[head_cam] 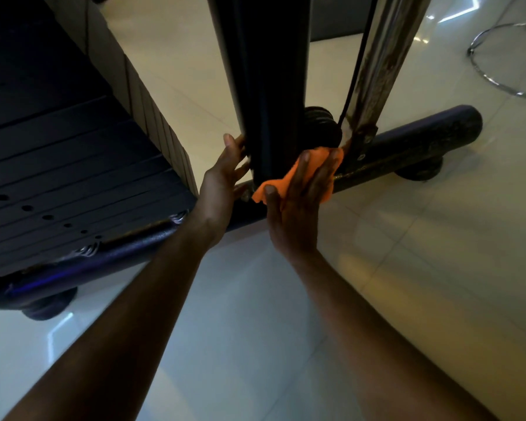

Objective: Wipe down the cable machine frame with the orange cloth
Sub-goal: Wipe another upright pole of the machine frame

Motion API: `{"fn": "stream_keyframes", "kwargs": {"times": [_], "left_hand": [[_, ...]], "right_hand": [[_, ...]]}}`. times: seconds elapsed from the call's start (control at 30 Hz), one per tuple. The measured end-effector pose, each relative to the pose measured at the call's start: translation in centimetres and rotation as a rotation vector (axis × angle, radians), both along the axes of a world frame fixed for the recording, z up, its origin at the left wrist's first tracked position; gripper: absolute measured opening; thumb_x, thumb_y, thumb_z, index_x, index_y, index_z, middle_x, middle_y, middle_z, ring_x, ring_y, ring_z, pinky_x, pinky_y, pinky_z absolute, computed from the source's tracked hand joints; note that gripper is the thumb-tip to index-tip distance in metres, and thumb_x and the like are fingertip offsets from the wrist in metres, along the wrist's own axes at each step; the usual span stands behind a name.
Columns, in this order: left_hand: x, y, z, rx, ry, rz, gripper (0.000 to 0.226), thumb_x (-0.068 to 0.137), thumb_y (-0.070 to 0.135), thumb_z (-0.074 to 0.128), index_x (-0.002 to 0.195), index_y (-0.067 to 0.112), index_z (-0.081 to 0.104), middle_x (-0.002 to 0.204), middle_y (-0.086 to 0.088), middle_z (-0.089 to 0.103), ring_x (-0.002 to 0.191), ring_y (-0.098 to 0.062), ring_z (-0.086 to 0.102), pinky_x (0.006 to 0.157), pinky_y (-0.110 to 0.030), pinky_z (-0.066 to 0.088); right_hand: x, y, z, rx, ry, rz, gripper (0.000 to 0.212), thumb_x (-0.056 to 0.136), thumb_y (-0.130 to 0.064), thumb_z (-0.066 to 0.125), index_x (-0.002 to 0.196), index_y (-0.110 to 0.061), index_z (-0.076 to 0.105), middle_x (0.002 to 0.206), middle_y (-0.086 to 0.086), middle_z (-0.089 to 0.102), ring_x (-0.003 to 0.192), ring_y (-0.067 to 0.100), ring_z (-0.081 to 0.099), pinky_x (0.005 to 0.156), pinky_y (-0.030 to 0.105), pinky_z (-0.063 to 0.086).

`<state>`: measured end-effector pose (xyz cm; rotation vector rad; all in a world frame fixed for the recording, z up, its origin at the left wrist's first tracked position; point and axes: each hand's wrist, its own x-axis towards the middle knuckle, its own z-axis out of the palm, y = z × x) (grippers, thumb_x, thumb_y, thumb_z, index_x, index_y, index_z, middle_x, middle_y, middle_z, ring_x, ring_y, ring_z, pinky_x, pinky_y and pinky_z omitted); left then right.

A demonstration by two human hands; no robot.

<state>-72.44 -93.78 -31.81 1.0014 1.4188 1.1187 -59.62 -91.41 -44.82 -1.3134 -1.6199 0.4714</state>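
The cable machine's dark upright post point(261, 86) rises from a black base tube point(407, 144) that runs across the floor. My right hand point(298, 205) presses the orange cloth point(271, 185) flat against the foot of the post, where it meets the base tube. The cloth bunches under my fingers, and part of it is hidden by my palm. My left hand point(222, 183) rests on the left side of the post, fingers spread against it, with nothing in it.
A stack of black weight plates point(58, 165) with pin holes fills the left. A chrome guide rod point(377, 71) and a black cable point(354, 74) stand right of the post. A chrome ring base point(480, 68) lies far right on the glossy tiled floor.
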Motion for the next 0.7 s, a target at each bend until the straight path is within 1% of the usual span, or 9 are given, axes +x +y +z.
{"fn": "stream_keyframes", "kwargs": {"times": [0.1,0.17,0.27,0.33,0.4,0.43,0.53,0.6,0.7], "left_hand": [[-0.1,0.0,-0.8,0.012,-0.017,0.012,0.071,0.107,0.067,0.026,0.165,0.029,0.040,0.165,0.006,0.049,0.152,-0.018,0.046,0.125,-0.059,0.035],[0.0,-0.1,-1.1,0.006,-0.005,0.009,0.066,0.111,0.063,0.023,0.165,0.028,0.039,0.166,0.005,0.048,0.153,-0.019,0.045,0.126,-0.058,0.034],[1.0,0.3,-0.8,-0.004,0.028,0.039,0.058,0.118,0.047,0.015,0.166,0.024,0.036,0.167,0.001,0.045,0.154,-0.019,0.042,0.128,-0.052,0.033],[1.6,0.5,-0.7,-0.013,0.042,0.045,0.053,0.119,0.037,0.014,0.162,0.021,0.039,0.163,0.002,0.049,0.150,-0.016,0.046,0.123,-0.041,0.040],[1.6,0.3,-1.4,0.022,0.089,0.018,0.044,0.119,0.037,0.017,0.153,0.030,0.044,0.147,0.014,0.059,0.136,-0.004,0.056,0.108,-0.026,0.050],[1.4,-0.1,-1.8,0.031,0.094,0.002,0.043,0.119,0.041,0.018,0.152,0.034,0.045,0.142,0.019,0.061,0.132,0.000,0.058,0.107,-0.024,0.051],[0.7,-0.2,-2.8,-0.008,0.068,-0.011,0.056,0.114,0.060,0.029,0.156,0.031,0.049,0.153,0.007,0.060,0.144,-0.018,0.055,0.122,-0.048,0.043],[0.4,0.1,-3.3,-0.023,0.061,-0.032,0.072,0.104,0.075,0.037,0.160,0.031,0.047,0.159,0.004,0.056,0.148,-0.026,0.051,0.124,-0.058,0.038],[0.7,0.0,-3.1,0.008,0.061,-0.044,0.066,0.109,0.068,0.030,0.160,0.030,0.047,0.155,0.006,0.059,0.144,-0.022,0.056,0.121,-0.057,0.042]], "right_hand": [[-1.0,-0.2,1.0,-0.054,0.277,-0.013,0.072,0.106,-0.072,0.028,0.164,-0.061,-0.013,0.179,0.004,-0.025,0.167,0.042,0.005,0.105,0.069,0.055],[-1.0,-0.2,0.2,-0.065,0.211,-0.011,0.073,0.104,-0.074,0.028,0.164,-0.061,-0.011,0.180,0.007,-0.021,0.165,0.045,0.014,0.103,0.065,0.058],[1.4,-0.5,-3.5,-0.062,-0.084,0.003,0.078,0.109,-0.068,0.033,0.171,-0.044,-0.007,0.179,0.021,-0.013,0.165,0.049,0.007,0.117,0.069,0.045],[2.7,-0.7,-5.4,-0.041,-0.189,-0.012,0.079,0.111,-0.058,0.044,0.173,-0.032,0.002,0.177,0.023,-0.009,0.165,0.050,0.001,0.122,0.073,0.032],[2.0,-0.7,-4.5,-0.050,-0.100,-0.035,0.078,0.111,-0.055,0.042,0.173,-0.033,0.000,0.178,0.021,-0.011,0.166,0.049,-0.002,0.123,0.074,0.028],[1.1,-0.7,-3.4,-0.071,0.002,-0.052,0.078,0.110,-0.055,0.038,0.172,-0.040,-0.006,0.179,0.015,-0.013,0.166,0.047,-0.002,0.124,0.074,0.028],[-1.4,-0.7,-1.3,-0.138,0.177,-0.098,0.078,0.107,-0.059,0.032,0.163,-0.057,-0.024,0.179,0.001,-0.017,0.167,0.044,-0.001,0.125,0.073,0.024],[-0.6,-0.8,-2.3,-0.169,-0.002,-0.075,0.083,0.107,-0.069,0.027,0.170,-0.040,-0.018,0.179,0.011,-0.020,0.166,0.046,-0.006,0.126,0.074,0.021],[2.5,-0.5,-5.1,-0.075,-0.332,-0.062,0.089,0.109,-0.068,0.038,0.173,-0.018,0.003,0.176,0.028,-0.006,0.165,0.051,-0.001,0.126,0.073,0.023]]}}
